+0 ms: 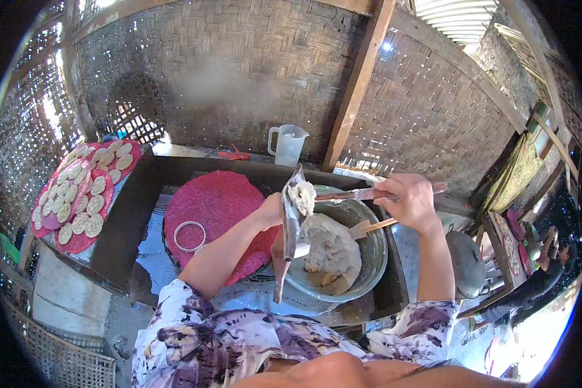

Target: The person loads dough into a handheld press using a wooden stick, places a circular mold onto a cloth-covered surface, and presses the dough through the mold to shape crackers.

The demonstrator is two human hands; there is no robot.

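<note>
My left hand (271, 211) is closed on a dark, worn wooden tool (290, 226) held above the bowl's left rim; its fingers are partly hidden behind the wood. A lump of pale dough (302, 197) sits at the tool's upper part. Closed around a wooden stick (352, 194), my right hand (407, 199) is over the right side of the bowl, and the stick's far end reaches the dough lump. Below both hands, the wide bowl (383, 255) contains a big mass of pale dough (333, 249). A spatula with a wooden handle (376, 225) rests in it.
Left of the bowl, a white ring (190, 236) lies on a round pink cloth (220, 200). Many flat round dough pieces (64, 191) cover pink sheets at far left. A clear plastic jug (288, 146) stands behind the dark wooden frame (174, 165). Another person (537, 281) is at far right.
</note>
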